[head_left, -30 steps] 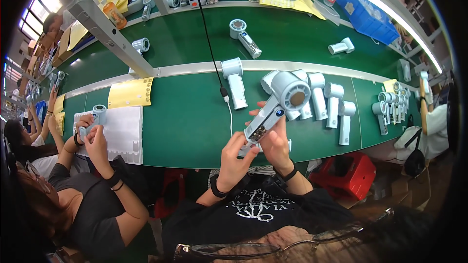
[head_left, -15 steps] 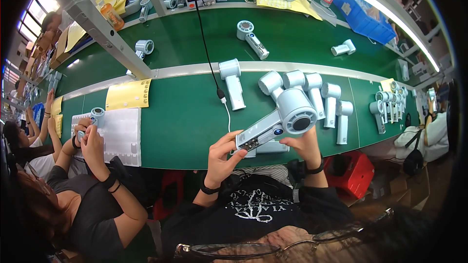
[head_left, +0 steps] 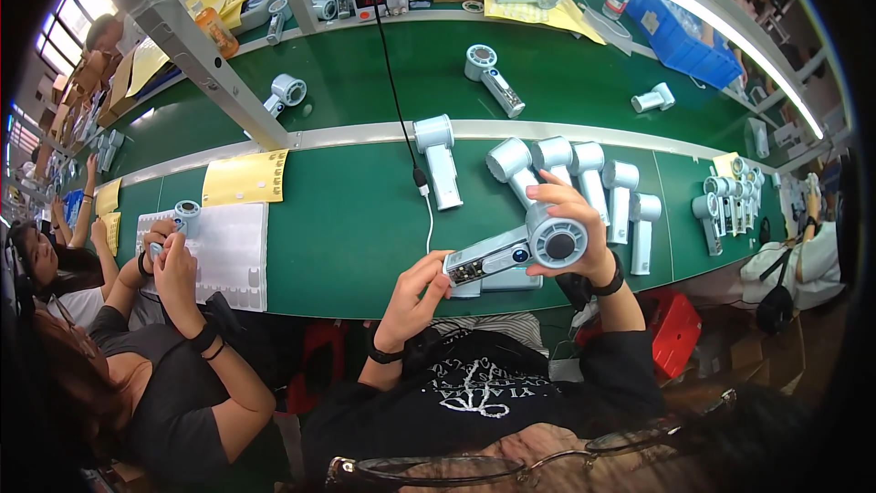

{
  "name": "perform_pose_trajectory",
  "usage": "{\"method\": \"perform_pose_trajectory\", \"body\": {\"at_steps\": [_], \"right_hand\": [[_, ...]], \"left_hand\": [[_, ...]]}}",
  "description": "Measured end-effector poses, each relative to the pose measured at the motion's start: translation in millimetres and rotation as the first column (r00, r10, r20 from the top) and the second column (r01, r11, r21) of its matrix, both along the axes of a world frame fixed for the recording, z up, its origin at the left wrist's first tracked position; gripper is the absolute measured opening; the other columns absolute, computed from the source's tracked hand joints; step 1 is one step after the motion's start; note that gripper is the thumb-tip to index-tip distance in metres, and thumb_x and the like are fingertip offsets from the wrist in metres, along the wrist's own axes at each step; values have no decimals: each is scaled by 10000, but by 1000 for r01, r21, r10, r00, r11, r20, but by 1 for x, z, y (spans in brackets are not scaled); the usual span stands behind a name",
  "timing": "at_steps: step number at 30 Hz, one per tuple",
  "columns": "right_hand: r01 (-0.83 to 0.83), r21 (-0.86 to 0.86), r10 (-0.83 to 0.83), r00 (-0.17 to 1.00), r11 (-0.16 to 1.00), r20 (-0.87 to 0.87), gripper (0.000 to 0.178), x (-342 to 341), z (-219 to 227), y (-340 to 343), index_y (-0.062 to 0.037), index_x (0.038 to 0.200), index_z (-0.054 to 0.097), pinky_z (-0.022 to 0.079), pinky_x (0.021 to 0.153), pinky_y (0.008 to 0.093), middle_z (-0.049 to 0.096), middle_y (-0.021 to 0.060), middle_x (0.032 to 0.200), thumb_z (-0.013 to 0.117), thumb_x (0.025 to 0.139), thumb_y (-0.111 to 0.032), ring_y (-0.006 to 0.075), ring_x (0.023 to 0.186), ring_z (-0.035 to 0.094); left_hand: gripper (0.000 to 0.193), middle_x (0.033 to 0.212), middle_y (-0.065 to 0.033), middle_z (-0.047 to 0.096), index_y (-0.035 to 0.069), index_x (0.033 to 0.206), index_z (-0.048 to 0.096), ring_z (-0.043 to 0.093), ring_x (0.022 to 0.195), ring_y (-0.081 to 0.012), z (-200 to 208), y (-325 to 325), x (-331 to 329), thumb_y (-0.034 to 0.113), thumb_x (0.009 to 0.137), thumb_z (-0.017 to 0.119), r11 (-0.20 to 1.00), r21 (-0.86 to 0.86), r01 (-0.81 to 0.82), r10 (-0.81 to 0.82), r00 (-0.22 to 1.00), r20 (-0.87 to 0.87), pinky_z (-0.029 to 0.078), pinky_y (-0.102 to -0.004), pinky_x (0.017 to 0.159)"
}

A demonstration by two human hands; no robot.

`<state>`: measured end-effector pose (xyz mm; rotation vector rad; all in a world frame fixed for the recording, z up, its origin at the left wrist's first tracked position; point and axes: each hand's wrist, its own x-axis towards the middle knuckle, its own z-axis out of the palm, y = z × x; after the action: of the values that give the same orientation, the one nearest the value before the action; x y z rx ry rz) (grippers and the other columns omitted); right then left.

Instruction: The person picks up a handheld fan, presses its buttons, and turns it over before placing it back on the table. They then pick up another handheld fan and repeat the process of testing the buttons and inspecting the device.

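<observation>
pale-blue fan (head_left: 500, 256) held two-handed

over the green counter (head_left: 356, 228) at its six-o'clock edge, left hand (head_left: 412, 297) pinches the fan's nine-o'clock end, right hand (head_left: 596, 242) curls round its head at three; other fans (head_left: 622, 201) nearby, twelve to three.

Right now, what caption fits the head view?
Left hand and right hand hold a pale handheld fan with exposed circuitry above a green workbench.

A pale blue handheld fan (head_left: 511, 256) is held aslant in midair, round head (head_left: 558, 244) rightward, handle circuitry (head_left: 468, 271) exposed.
</observation>
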<state>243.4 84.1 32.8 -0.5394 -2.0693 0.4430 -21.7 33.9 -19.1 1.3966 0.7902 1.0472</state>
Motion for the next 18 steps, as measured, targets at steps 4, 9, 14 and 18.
{"method": "perform_pose_trajectory", "body": {"at_steps": [4, 9, 14, 18], "right_hand": [[14, 14, -13, 998, 1000, -55, 783, -3, 1, 2, -64, 1185, 427, 361, 994, 596, 583, 226, 1161, 890, 592, -283, 348, 1108, 575], [33, 46, -27, 993, 998, -118, 778, -6, -1, 0, -46, 1178, 427, 358, 997, 598, 591, 239, 1129, 886, 600, -294, 346, 1092, 586], [191, 43, -187, 979, 981, -79, 706, -1, 6, -16, -45, 1136, 410, 353, 1007, 608, 592, 201, 1072, 820, 681, -395, 306, 1009, 601], [-494, 52, 99, 71, 868, -992, 641, 70, 43, -41, 24, 1145, 390, 476, 764, 468, 533, 120, 963, 695, 780, -406, 223, 750, 546]], "left_hand": [[308, 986, -101, 590, -92, 1051, 560, 503, 672, -125, 2, 0, 2, 171, 1003, 408, 995, 103, 6, -9, 1000, 28, 427, -250, 642], [326, 1006, -103, 579, -97, 1045, 563, 500, 672, -115, 4, -1, 2, 183, 1007, 402, 997, 74, -11, 12, 1000, -3, 417, -240, 632], [332, 1033, -116, 559, -80, 943, 564, 512, 699, -124, 7, -3, -6, 192, 1009, 384, 990, 77, -117, 122, 990, -64, 402, -243, 619], [410, 1042, -148, 555, -60, 742, 501, 561, 791, -179, 12, 5, -24, 208, 1015, 354, 929, 226, -293, 318, 944, -85, 399, -268, 618]]}}
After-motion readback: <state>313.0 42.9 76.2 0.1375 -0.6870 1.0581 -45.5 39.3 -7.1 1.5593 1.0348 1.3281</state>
